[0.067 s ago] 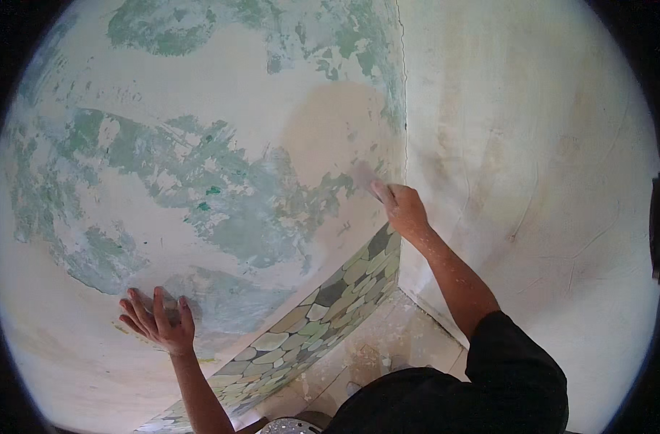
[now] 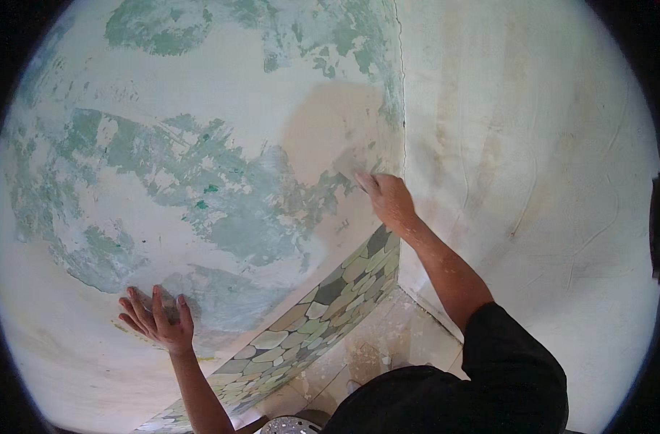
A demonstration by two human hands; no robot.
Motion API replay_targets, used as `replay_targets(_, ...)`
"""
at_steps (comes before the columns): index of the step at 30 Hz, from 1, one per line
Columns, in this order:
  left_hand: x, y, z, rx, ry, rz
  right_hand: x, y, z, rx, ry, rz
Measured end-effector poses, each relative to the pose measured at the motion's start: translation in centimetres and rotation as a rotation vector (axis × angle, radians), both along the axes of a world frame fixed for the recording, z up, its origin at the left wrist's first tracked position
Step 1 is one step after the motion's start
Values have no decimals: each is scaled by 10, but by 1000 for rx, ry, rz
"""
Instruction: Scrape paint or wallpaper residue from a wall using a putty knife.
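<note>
In front of me is a wall (image 2: 221, 79) with patches of green paint showing through a white, uneven coat. My right hand (image 2: 393, 201) is closed round a scraper (image 2: 349, 163), whose flat greyish blade is smeared by motion and lies at or very near the wall, left of the corner. Its handle is mostly hidden in the fist. My left hand (image 2: 160, 322) rests against the lower wall with its fingers spread, below a green-grey patch, and holds nothing. A smooth beige area (image 2: 330, 123) lies above the scraper.
A second, off-white wall (image 2: 525, 145) meets the first at a cracked corner on the right. Stone-patterned tiles (image 2: 323, 300) run along the wall's foot. Below lies a stained tiled floor (image 2: 373, 347). A speckled, rounded thing (image 2: 290, 425) shows at the lower edge.
My right hand has moved a little left and up along the wall with the scraper. My left hand stays almost where it was.
</note>
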State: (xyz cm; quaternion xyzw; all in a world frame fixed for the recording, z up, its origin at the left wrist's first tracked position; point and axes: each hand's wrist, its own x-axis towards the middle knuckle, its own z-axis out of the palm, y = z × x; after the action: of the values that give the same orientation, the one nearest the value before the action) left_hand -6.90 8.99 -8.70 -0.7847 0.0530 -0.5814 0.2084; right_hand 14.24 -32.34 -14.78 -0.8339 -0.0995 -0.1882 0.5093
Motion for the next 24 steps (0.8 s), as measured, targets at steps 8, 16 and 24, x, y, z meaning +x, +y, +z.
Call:
replay_targets(8,-2,3,1,1,-21,17,-9,-11,5,19,-30,-41)
replay_targets(16,-2,3,0,12,-15,36,3,-1,4,-56,-121,-105)
replay_targets(24,1,0,1,3,-13,9,12,8,-9,0,-95,-144)
